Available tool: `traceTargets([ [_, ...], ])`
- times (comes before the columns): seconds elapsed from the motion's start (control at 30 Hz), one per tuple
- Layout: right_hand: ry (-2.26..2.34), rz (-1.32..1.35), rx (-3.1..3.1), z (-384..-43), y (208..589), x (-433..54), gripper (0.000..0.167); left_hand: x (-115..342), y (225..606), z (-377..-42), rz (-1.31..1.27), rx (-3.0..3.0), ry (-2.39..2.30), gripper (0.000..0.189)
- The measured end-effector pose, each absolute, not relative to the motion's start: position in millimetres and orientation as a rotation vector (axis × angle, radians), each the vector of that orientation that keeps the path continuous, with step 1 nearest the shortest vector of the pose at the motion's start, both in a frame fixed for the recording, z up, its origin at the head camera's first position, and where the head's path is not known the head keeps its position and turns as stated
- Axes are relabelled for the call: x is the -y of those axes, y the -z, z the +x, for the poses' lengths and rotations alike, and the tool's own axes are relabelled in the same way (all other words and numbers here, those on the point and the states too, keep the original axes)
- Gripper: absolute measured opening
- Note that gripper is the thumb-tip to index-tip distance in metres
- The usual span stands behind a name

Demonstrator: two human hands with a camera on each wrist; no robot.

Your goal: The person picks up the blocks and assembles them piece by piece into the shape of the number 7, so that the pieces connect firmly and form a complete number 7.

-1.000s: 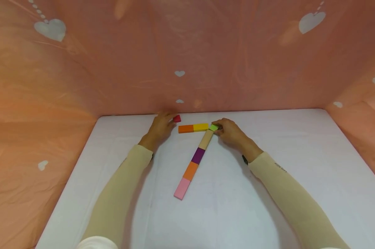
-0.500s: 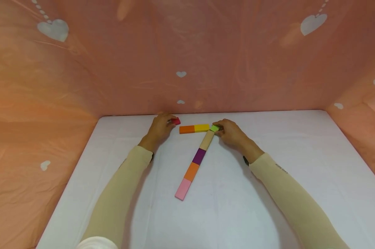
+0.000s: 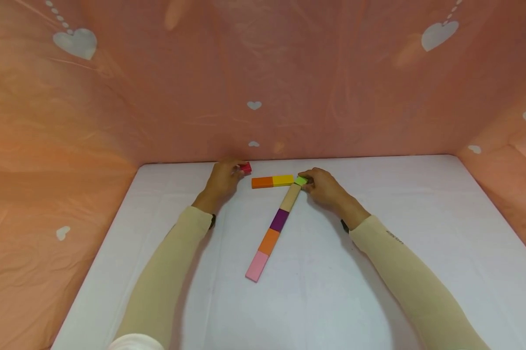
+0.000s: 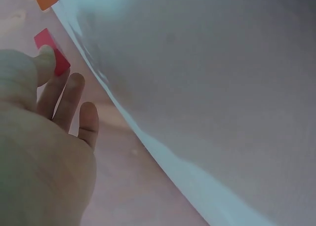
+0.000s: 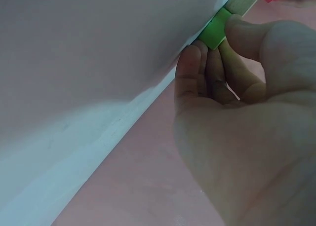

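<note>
My left hand (image 3: 221, 180) pinches a red block (image 3: 246, 168) between thumb and fingers near the table's far edge. In the left wrist view the thumb lies across this red block (image 4: 46, 38). My right hand (image 3: 324, 187) pinches a light green block (image 3: 301, 180) at the upper end of a slanting row. That row runs down through a beige block (image 3: 291, 197), a purple block (image 3: 279, 220), an orange block (image 3: 269, 241) and a pink block (image 3: 257, 266). Left of the green block, a yellow block (image 3: 283, 180) and a darker orange block (image 3: 262, 183) lie end to end.
A white-covered table (image 3: 263, 316) bears the blocks. Behind it and at both sides hangs an orange-pink sheet (image 3: 306, 87) with white hearts, close against the table's far edge.
My left hand has shifted slightly left, and the red block in it has dipped and turned a little. My right hand stays at the green block; the rows keep their places.
</note>
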State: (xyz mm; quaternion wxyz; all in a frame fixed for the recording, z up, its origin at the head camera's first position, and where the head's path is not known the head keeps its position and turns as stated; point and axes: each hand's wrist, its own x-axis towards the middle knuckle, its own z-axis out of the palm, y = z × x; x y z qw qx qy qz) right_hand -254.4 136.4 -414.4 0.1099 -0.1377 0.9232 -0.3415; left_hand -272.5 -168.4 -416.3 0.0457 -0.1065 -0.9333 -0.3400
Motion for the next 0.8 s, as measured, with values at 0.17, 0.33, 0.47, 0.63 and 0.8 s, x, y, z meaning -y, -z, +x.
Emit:
traceTargets([
  [0.17,1.005,-0.409,-2.715,-255,413,-136,0.042,170,417,-272,-0.338,2.843,1.034,0.034],
  [0.33,1.014,-0.391,-2.709,-256,412,-135,0.042,172,417,-270,-0.340,2.862,0.982,0.032],
  [0.47,1.012,-0.388,-2.712,-257,413,-133,0.042,174,419,-268,-0.381,2.833,0.950,0.029],
  [0.63,1.006,-0.394,-2.720,-259,413,-130,0.041,176,420,-267,-0.427,2.789,0.967,0.027],
  [0.8,1.013,-0.397,-2.710,-260,414,-130,0.041,177,419,-262,-0.421,2.784,0.995,0.028],
])
